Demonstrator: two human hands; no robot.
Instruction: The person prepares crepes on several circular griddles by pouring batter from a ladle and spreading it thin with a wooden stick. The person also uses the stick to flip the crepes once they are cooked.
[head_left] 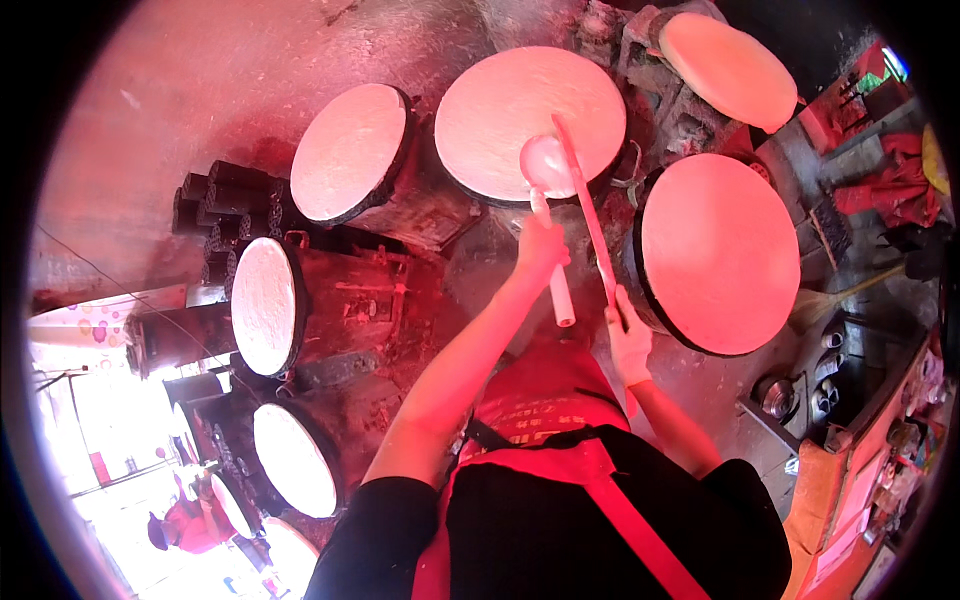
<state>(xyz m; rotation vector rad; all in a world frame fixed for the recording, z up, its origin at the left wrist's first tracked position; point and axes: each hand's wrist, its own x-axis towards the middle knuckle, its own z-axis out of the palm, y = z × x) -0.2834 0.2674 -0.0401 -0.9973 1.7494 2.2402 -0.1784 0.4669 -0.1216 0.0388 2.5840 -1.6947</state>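
My left hand grips the white handle of a ladle, whose round bowl hovers over the near edge of a large round griddle coated in pale batter. My right hand, in a white glove, holds a long thin flat stick that slants up and to the left, its tip above the same griddle. Both forearms rise from my red apron at the bottom.
More batter-coated round griddles ring me: back left, right, far right, and two on the left. Dark cylindrical briquettes are stacked at left. A broom lies right. A person in red stands lower left.
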